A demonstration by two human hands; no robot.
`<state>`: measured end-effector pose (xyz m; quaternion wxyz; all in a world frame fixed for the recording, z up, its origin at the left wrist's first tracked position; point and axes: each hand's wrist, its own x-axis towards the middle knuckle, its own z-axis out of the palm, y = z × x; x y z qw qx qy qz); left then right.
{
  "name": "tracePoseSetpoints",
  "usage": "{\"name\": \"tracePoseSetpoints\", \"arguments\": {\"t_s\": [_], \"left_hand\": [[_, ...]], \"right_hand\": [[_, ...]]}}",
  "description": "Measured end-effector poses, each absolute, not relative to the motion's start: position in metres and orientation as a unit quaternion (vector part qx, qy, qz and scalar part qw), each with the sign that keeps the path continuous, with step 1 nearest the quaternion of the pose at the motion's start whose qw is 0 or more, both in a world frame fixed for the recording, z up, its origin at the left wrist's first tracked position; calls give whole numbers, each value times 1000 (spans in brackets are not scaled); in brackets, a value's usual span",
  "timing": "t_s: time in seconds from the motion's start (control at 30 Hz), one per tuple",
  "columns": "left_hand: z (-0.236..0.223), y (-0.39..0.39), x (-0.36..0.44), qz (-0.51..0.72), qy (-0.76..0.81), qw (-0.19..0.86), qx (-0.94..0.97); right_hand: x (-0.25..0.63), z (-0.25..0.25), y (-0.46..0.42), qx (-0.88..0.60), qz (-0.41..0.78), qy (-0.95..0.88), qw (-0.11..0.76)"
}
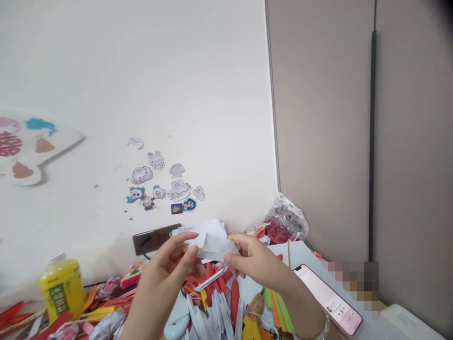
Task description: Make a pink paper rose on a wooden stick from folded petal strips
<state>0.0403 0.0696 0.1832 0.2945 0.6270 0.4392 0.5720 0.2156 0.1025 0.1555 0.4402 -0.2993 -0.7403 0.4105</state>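
Both my hands are raised over the table and pinch one folded piece of white paper (211, 240). My left hand (170, 269) grips its left side between thumb and fingers. My right hand (253, 262) grips its right side, with a bracelet on that wrist. Below the hands lies a heap of red, white and orange paper strips (219, 302).
A yellow drink bottle (62, 285) stands at the left. A phone (329, 300) with a lit screen lies at the right, beside a plastic packet of red items (285, 222). Stickers (163, 184) dot the white wall. A brown wall socket (152, 238) sits behind the hands.
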Motion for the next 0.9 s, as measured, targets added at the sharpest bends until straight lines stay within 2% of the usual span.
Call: {"name": "tracePoseSetpoints", "arguments": {"t_s": [0.2, 0.43, 0.63, 0.77, 0.9], "left_hand": [[187, 61, 40, 517, 494, 285, 638], [184, 70, 39, 566, 457, 360, 585], [179, 76, 37, 573, 413, 421, 569], [186, 65, 44, 571, 457, 342, 590], [192, 57, 48, 550, 486, 296, 611]], "right_hand": [[225, 160, 100, -253, 467, -721, 446], [219, 155, 110, -178, 538, -631, 531], [212, 150, 115, -167, 546, -598, 562], [212, 150, 110, -182, 505, -656, 531], [214, 151, 107, -201, 452, -680, 541]]}}
